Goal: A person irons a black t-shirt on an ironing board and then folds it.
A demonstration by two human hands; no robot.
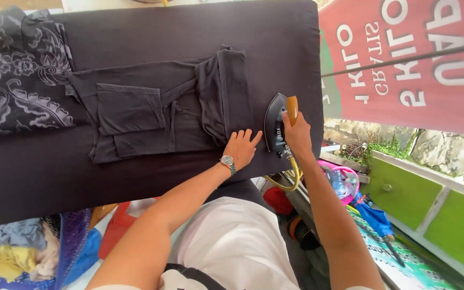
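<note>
A dark grey garment point(151, 110) lies spread on the black ironing surface point(151, 32). My left hand point(240, 147), with a wristwatch on its wrist, presses flat on the garment's near right edge, fingers apart. Just right of it, my right hand point(298, 134) grips the tan wooden handle of a black iron point(275, 124). The iron stands on the cloth beside the garment's folded band. A yellow cord point(291, 180) runs down from the iron's rear.
A folded black cloth with grey floral print point(14, 75) lies at the surface's left end. A red banner point(404, 59) hangs at right. Below sit a pile of clothes point(12, 252), a pink basket point(345, 180), and a green wall point(430, 209).
</note>
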